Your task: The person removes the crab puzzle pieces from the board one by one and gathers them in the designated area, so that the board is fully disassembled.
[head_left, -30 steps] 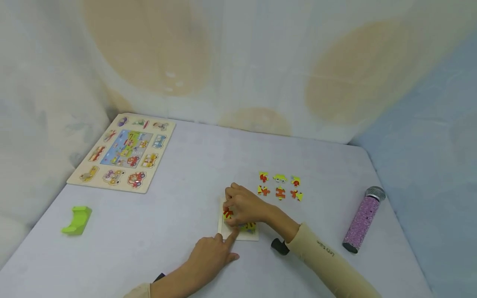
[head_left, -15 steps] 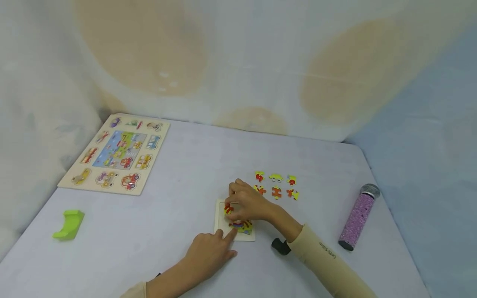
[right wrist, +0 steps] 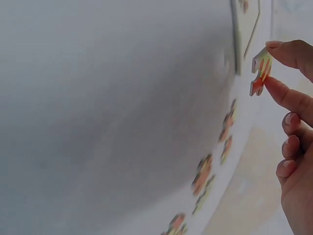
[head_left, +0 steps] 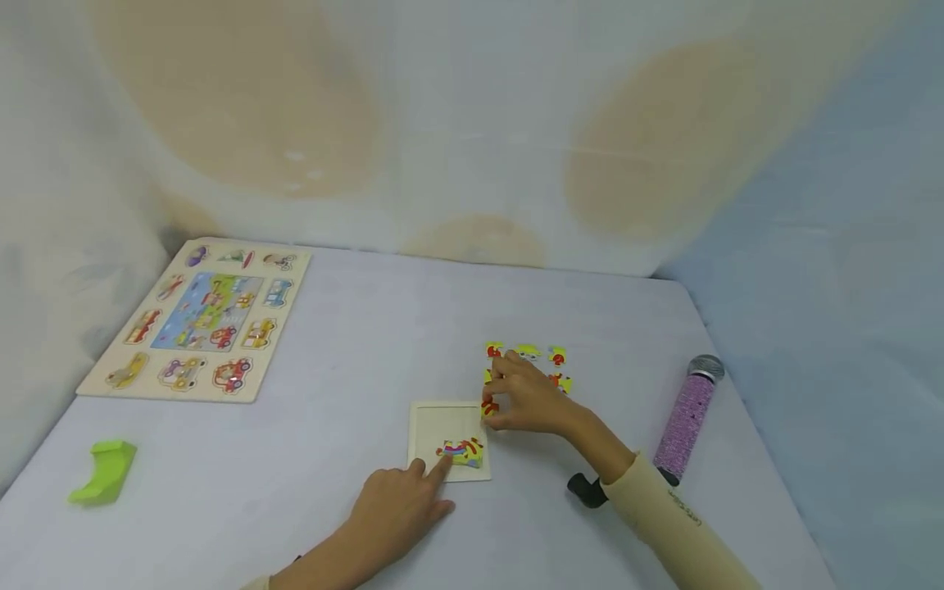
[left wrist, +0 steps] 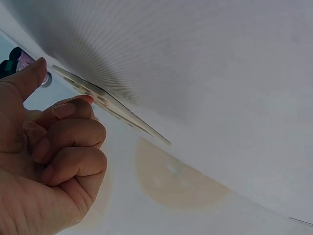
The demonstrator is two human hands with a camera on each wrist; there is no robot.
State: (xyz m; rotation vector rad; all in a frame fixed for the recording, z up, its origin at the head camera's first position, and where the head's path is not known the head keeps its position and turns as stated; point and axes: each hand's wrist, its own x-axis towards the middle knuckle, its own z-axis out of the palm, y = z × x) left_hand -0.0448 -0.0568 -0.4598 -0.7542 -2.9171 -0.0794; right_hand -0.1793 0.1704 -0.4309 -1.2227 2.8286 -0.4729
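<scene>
My right hand (head_left: 527, 396) pinches a yellow-and-red jigsaw piece (right wrist: 262, 72) between thumb and index finger, just off the right edge of the square wooden puzzle tray (head_left: 423, 426). In the tray's lower right lie joined jigsaw pieces (head_left: 468, 452), yellow with red and purple markings. On them rests the extended index finger of my left hand (head_left: 394, 508); its other fingers are curled in the left wrist view. Loose jigsaw pieces (head_left: 528, 351) sit in rows behind my right hand, which hides some of them.
At the back left lies a large wooden vehicle puzzle board (head_left: 243, 385). A green curved block (head_left: 106, 473) is at the left. On the right is a glittery purple microphone (head_left: 687, 422), with a black cylindrical object (head_left: 586, 490) beside my right sleeve. Cloth curtains (head_left: 457, 123) border the table.
My right hand has lifted the pinched jigsaw piece from over the tray and moved right, uncovering the tray. The left index finger stays on the joined pieces. The head view has shifted.
</scene>
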